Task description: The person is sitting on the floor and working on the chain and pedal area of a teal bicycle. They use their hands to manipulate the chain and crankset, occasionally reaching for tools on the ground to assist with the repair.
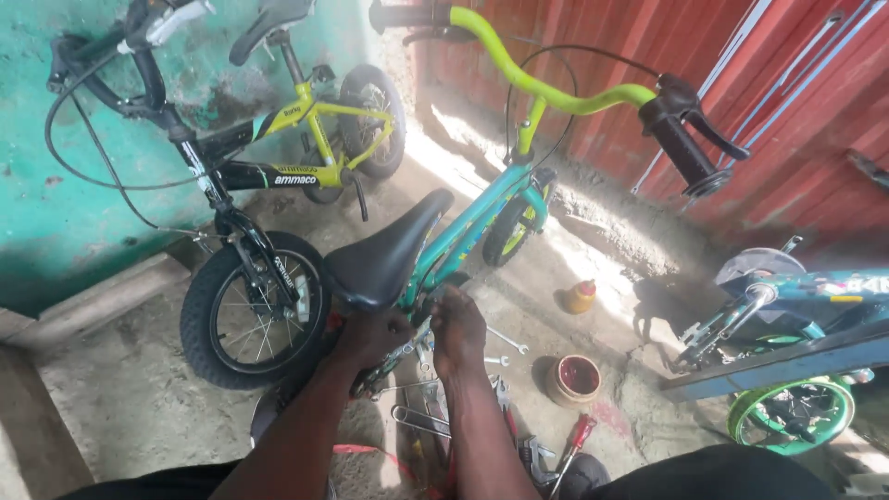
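Three bicycles (pixel 278 167) (pixel 482 213) (pixel 787 315); two hands (pixel 370 335) (pixel 458 324); one saddle (pixel 384 255); one tin (pixel 574 380)

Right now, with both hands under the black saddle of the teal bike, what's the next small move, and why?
Probably steady the seat post with the left hand and pick up a spanner from the ground with the right hand. Both hands sit at the joint just under the saddle, neither visibly holds a tool, and the spanners lie just beside the right hand.
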